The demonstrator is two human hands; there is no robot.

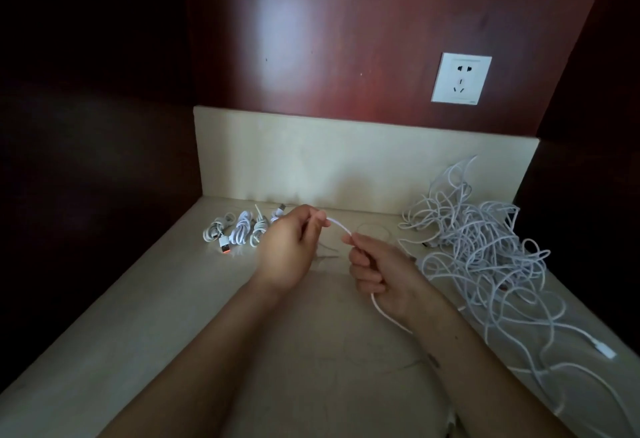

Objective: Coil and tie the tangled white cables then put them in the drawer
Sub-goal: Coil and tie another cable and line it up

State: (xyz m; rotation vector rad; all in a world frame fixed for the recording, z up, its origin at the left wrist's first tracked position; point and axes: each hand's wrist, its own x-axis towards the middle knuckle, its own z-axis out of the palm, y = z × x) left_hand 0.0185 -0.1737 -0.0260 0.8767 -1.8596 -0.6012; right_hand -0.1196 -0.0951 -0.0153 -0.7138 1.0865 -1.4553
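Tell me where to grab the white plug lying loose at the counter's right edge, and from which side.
Pinch the white plug across its body, coming from above. It lies flat on the counter, outside the tangled pile, with its cord trailing back left, so a top pinch should snag little. The left hand and right hand hold another cable.

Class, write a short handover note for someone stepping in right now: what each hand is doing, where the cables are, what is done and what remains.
Left hand pinches one end of a white cable. Right hand grips the same cable a little further along, and the rest trails off to the right.
Tangled pile lies on the right of the counter. Several coiled bundles lie at the back left.
Done: those bundles are coiled.
Left: coil and tie the held cable, work through the pile, then put everything in the drawer, which is not in view.
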